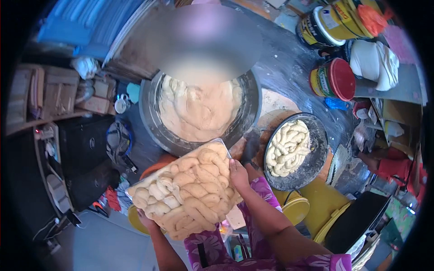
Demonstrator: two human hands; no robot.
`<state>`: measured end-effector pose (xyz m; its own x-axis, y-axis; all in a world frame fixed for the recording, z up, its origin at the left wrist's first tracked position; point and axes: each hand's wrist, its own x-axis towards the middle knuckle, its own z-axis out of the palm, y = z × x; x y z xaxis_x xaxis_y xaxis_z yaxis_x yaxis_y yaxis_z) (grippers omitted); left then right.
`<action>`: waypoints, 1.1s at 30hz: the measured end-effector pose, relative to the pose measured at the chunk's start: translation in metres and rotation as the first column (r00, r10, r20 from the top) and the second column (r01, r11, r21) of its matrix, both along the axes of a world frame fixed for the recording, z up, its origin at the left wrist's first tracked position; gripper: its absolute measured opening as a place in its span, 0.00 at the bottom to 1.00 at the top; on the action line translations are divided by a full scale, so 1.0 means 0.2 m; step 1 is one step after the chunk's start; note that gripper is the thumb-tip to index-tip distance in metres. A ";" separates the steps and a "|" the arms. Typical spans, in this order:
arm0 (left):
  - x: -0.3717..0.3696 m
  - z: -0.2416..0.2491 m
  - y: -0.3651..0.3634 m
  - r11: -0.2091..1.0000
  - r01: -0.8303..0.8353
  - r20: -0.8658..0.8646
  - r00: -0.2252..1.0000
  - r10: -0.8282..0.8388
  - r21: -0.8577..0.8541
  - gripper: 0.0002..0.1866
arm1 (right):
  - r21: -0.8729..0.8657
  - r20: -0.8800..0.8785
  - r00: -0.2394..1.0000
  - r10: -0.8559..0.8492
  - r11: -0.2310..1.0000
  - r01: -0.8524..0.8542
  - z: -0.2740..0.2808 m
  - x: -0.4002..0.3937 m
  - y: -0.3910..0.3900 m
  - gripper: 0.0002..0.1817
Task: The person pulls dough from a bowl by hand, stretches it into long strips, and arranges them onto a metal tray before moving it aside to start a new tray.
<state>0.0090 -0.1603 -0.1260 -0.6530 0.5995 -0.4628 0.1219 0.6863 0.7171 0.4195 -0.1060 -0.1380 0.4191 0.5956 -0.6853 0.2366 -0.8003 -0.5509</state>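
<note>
**A:** ok so what's actually in hand here?

**B:** a clear bag of twisted dough pieces [187, 189], held up between both hands; the right hand [238, 174] is pressed against its right edge, fingers curled onto the plastic up near the top corner; the left hand [145, 220] is under the lower left corner, mostly hidden by the bag, so I can't tell how far those fingers are closed, only that it's touching

**A:** and where's the bag relative to everything else?

**B:** up in the air, tilted, just in front of a big metal basin [151, 117] full of pale dough [199, 108]; the bag's top corner overlaps the basin's near rim in the view; to the right sits a dark round pan [316, 158] with more twisted pieces [288, 147] piled in it; further back right, a red-lidded tin [334, 79] and a yellow bucket [330, 22]; yellow containers [316, 203] low on the right
</note>
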 end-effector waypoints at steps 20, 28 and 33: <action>1.52 1.54 0.71 0.888 0.456 0.460 0.803 -0.380 -0.062 0.25 | 0.173 0.064 0.912 -0.405 0.904 0.390 1.47 1.43 -0.39 0.30; 2.18 1.64 1.02 0.615 0.784 0.562 0.547 -0.620 -0.084 0.27 | 0.237 0.114 0.721 -0.683 0.724 0.648 1.59 1.57 -0.72 0.30; 2.34 2.08 1.17 0.447 0.872 0.543 0.479 -0.689 -0.201 0.28 | 0.037 0.060 0.589 -0.806 0.591 0.805 2.15 1.59 -0.83 0.31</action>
<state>0.4770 0.0737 0.2899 0.2581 0.4549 -0.8523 0.5813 0.6315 0.5131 0.7369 -0.2725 0.2922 0.7717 -0.0037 -0.6360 -0.4691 -0.6786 -0.5652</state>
